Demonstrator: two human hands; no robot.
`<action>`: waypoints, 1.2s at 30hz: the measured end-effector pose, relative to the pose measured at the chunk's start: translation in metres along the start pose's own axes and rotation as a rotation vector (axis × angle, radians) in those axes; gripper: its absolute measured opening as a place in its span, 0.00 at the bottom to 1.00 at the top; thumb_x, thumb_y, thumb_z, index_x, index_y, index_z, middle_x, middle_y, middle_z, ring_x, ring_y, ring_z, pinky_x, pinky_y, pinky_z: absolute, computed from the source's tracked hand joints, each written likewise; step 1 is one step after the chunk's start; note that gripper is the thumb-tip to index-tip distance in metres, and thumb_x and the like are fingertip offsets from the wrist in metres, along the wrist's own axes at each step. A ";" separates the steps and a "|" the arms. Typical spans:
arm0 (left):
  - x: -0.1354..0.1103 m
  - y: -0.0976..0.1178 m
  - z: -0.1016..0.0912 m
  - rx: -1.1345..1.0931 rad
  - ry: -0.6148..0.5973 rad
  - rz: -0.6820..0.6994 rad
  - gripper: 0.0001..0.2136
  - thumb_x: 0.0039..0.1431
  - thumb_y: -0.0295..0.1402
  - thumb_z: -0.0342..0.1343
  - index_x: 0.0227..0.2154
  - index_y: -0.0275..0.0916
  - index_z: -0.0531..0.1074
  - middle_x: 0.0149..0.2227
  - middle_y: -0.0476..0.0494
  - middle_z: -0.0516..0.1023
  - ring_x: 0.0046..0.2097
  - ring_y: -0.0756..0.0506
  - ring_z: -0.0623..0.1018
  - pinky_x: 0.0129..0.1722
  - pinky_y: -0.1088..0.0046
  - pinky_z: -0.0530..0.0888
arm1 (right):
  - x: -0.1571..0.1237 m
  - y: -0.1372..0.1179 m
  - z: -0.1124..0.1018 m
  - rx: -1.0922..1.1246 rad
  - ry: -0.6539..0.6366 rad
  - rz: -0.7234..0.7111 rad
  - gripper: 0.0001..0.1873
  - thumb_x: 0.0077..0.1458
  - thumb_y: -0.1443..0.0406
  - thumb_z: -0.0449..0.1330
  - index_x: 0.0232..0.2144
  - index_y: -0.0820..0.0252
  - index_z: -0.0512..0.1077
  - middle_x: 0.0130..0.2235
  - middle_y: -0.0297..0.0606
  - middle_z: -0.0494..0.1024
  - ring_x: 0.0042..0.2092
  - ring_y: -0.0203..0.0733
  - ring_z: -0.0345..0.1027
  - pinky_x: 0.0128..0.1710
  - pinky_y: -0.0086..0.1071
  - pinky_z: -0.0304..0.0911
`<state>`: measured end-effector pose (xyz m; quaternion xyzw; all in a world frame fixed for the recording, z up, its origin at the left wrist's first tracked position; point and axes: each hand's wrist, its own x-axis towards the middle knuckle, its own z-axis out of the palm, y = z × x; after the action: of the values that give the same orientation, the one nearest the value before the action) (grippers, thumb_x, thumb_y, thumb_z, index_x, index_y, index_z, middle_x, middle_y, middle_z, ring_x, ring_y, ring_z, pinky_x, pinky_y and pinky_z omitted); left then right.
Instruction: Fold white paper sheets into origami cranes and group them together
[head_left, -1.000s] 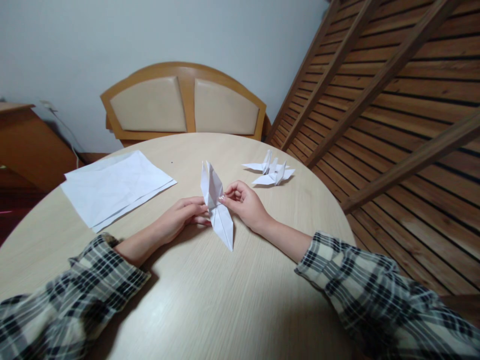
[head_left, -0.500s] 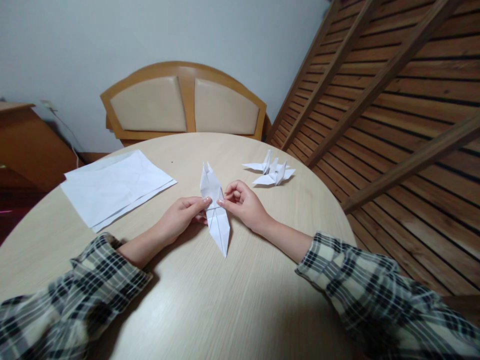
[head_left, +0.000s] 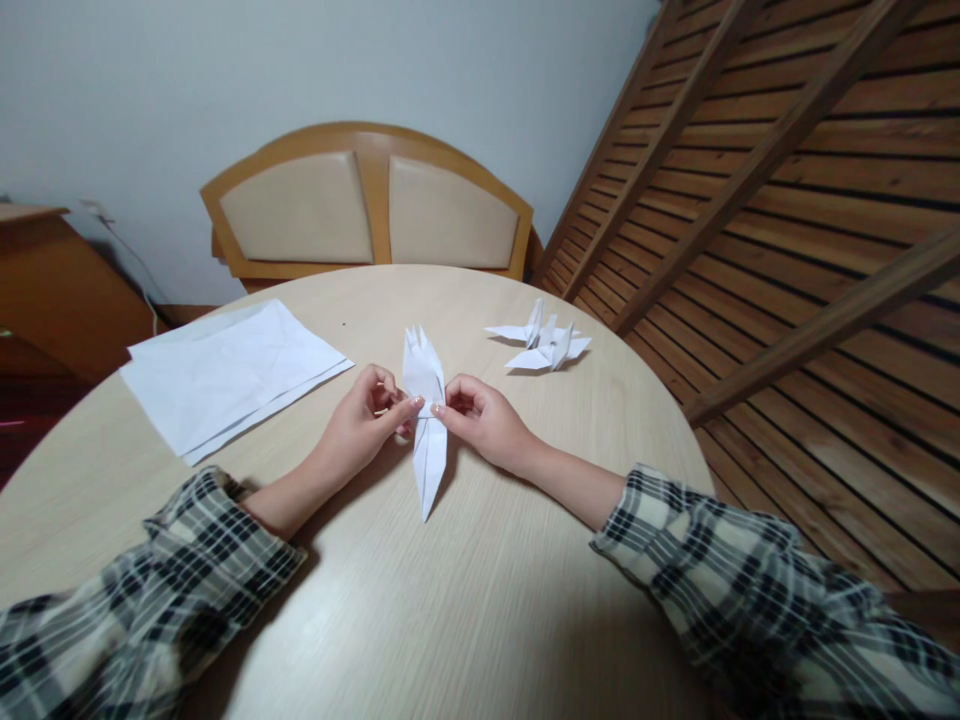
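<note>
A long, pointed piece of folded white paper (head_left: pixel 429 450) is held over the middle of the round table. Its lower end narrows to one tip, and its upper end splits into small points. My left hand (head_left: pixel 369 412) pinches its left edge near the middle crease, thumb on top and fingers curled. Opposite, my right hand (head_left: pixel 482 418) pinches the right edge, its thumb close to the left thumb. The fingertips behind the paper are partly hidden.
Folded paper cranes (head_left: pixel 550 350) stand close together at the back right of the pale round table (head_left: pixel 480 600). Flat sheets of white paper (head_left: pixel 232 380) lie stacked at the left. A padded headboard (head_left: pixel 382 200) is behind the table, and a slatted wooden panel (head_left: pixel 787 250) rises at the right.
The folded paper's lower tip has swung left and now points more straight down. My left hand's fingers have shifted up and curled at its edge; the right hand has moved slightly.
</note>
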<state>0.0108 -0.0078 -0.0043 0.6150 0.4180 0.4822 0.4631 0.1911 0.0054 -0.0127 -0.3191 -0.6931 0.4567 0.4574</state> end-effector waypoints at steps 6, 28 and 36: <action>-0.002 -0.001 0.001 0.093 -0.106 -0.008 0.10 0.60 0.40 0.56 0.32 0.38 0.68 0.27 0.50 0.71 0.27 0.51 0.71 0.29 0.75 0.70 | -0.004 -0.007 0.004 0.003 0.009 -0.045 0.11 0.53 0.60 0.62 0.35 0.57 0.64 0.36 0.33 0.69 0.36 0.36 0.66 0.38 0.33 0.67; 0.003 -0.005 -0.001 -0.143 -0.042 -0.127 0.11 0.55 0.37 0.58 0.37 0.36 0.73 0.30 0.48 0.73 0.30 0.49 0.69 0.30 0.73 0.66 | -0.003 -0.001 -0.012 -0.605 0.005 -0.415 0.09 0.53 0.71 0.61 0.38 0.56 0.75 0.42 0.39 0.67 0.46 0.42 0.65 0.49 0.40 0.65; 0.000 -0.008 -0.003 -0.180 -0.141 -0.104 0.07 0.58 0.36 0.56 0.36 0.39 0.74 0.36 0.46 0.76 0.37 0.46 0.74 0.37 0.70 0.72 | -0.001 -0.002 -0.011 -0.446 0.064 -0.320 0.02 0.55 0.68 0.61 0.30 0.57 0.72 0.39 0.36 0.68 0.44 0.39 0.65 0.46 0.37 0.64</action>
<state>0.0073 -0.0054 -0.0121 0.5810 0.3708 0.4486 0.5690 0.2014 0.0077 -0.0093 -0.3126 -0.8033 0.2047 0.4638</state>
